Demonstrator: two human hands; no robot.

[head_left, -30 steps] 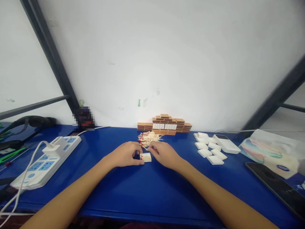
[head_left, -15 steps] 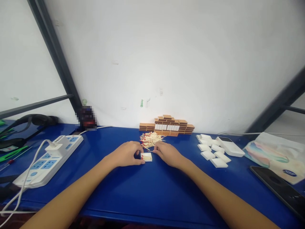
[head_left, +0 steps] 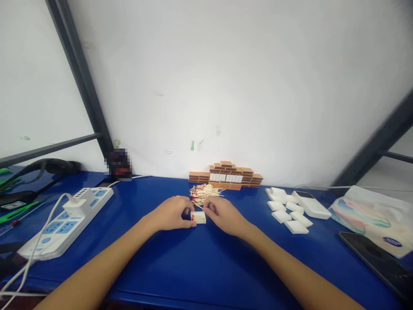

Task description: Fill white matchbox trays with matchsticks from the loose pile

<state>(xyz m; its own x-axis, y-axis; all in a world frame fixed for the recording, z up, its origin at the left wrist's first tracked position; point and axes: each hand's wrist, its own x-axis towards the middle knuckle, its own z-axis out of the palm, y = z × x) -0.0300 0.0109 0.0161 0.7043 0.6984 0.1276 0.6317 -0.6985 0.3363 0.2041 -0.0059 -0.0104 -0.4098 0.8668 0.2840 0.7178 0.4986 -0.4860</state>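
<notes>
A small white matchbox tray (head_left: 201, 218) with several red-headed matches lying in it rests on the blue table. My left hand (head_left: 174, 212) grips its left end between thumb and fingers. My right hand (head_left: 224, 215) is closed in a pinch just above and right of the tray, at the near edge of a loose heap of matches (head_left: 204, 193). A match (head_left: 199, 207) shows at its fingertips, partly hidden by them. The heap's matches lie in a tangle, many red heads toward the left.
Behind the heap, brown matchboxes (head_left: 247, 177) are stacked against the wall, with upright white pieces (head_left: 226, 177) among them. White trays (head_left: 296, 227), a white device (head_left: 312, 205), a tissue pack (head_left: 371, 219) and a phone (head_left: 376, 262) lie right. A power strip (head_left: 64, 228) lies left.
The view has tilted up slightly, so everything sits lower. My right hand has shifted slightly left, toward the tray. My left hand keeps its grip on the tray.
</notes>
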